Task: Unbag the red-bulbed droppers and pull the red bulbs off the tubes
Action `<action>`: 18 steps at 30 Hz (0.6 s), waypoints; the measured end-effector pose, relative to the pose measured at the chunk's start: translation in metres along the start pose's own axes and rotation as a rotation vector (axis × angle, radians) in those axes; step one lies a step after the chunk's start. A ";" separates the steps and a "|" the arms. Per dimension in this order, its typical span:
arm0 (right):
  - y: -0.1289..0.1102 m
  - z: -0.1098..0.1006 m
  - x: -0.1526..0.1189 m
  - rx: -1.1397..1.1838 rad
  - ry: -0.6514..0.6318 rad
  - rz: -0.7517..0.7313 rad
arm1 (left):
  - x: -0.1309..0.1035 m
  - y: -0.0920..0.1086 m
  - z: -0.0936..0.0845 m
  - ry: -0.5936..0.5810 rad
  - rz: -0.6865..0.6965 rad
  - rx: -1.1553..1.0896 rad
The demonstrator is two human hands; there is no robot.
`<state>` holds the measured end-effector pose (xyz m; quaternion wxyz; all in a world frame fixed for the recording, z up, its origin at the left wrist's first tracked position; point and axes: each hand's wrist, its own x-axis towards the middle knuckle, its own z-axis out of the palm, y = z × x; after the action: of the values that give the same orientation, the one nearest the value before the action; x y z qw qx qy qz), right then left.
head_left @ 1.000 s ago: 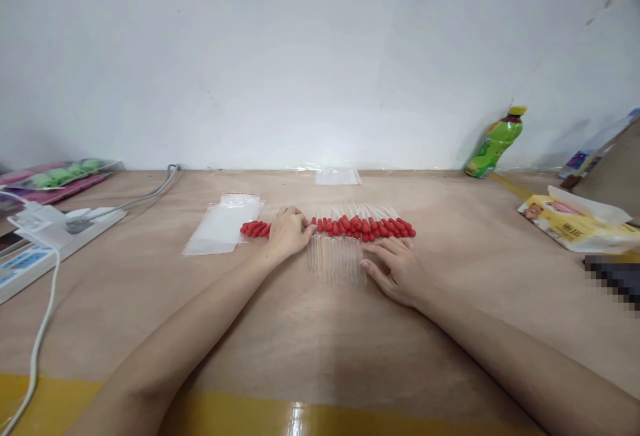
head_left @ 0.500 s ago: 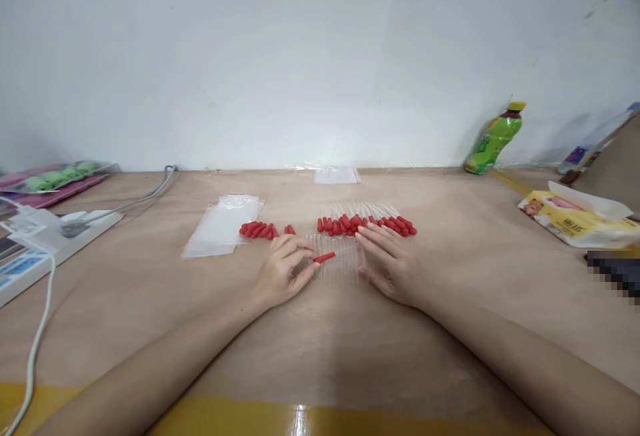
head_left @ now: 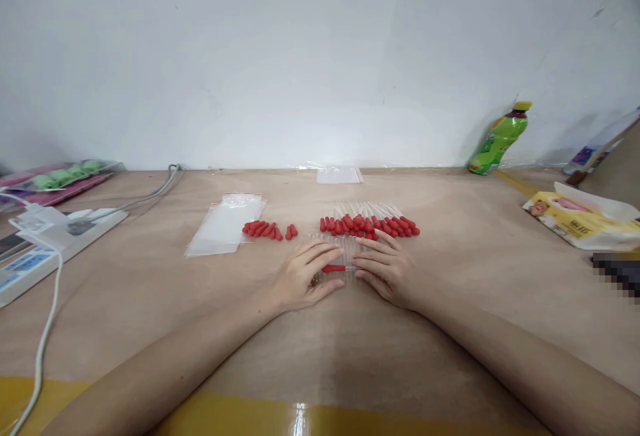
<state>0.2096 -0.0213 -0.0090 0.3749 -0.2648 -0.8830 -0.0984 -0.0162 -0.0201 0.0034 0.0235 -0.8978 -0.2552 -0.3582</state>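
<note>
Between my hands a red rubber bulb (head_left: 334, 268) lies level over a row of clear tubes (head_left: 350, 247). My left hand (head_left: 309, 273) is closed round the bulb, fingers above and thumb below. My right hand (head_left: 387, 268) has its fingertips together at the clear tube joined to the bulb's right end. Behind the right hand is a pile of red bulbs with clear tubes (head_left: 357, 224). Several loose red bulbs (head_left: 263, 229) lie beyond the left hand, beside clear plastic bags (head_left: 220, 226).
A power strip (head_left: 50, 253) with cables is at the left, near a pack of green items (head_left: 67, 175). At the right stand a green bottle (head_left: 500, 139) and a yellow tissue pack (head_left: 580, 219). Another bag (head_left: 340, 175) lies by the wall.
The left hand has moved right and closed round the red bulb, which now lies level. The hands are nearer each other, and the right fingers have come down to the tube.
</note>
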 end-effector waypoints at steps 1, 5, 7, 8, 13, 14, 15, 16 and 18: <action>-0.001 0.000 0.000 0.003 0.000 0.002 | 0.002 0.001 0.003 0.000 0.021 -0.001; -0.005 0.002 0.002 0.020 -0.011 0.012 | 0.005 0.003 0.010 0.044 0.088 0.027; -0.007 0.003 0.002 0.030 -0.015 0.011 | 0.006 0.004 0.010 0.060 0.108 0.051; -0.007 0.004 0.002 0.033 -0.012 0.009 | 0.006 0.005 0.010 0.065 0.118 0.063; -0.009 0.014 0.001 0.090 0.063 -0.016 | 0.005 0.007 0.006 0.055 0.129 0.126; -0.009 0.016 0.000 0.105 0.073 -0.024 | 0.004 0.008 0.006 0.044 0.125 0.135; -0.009 0.017 -0.001 0.117 0.078 -0.033 | 0.004 0.008 0.005 0.032 0.123 0.140; -0.009 0.017 -0.001 0.121 0.078 -0.042 | 0.003 0.009 0.005 0.022 0.122 0.139; -0.009 0.017 -0.002 0.120 0.077 -0.062 | 0.003 0.011 0.005 0.013 0.123 0.131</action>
<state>0.1958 -0.0235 -0.0224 0.4206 -0.2105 -0.8799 -0.0672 -0.0067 -0.0271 0.0033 0.1057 -0.9060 -0.2224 -0.3443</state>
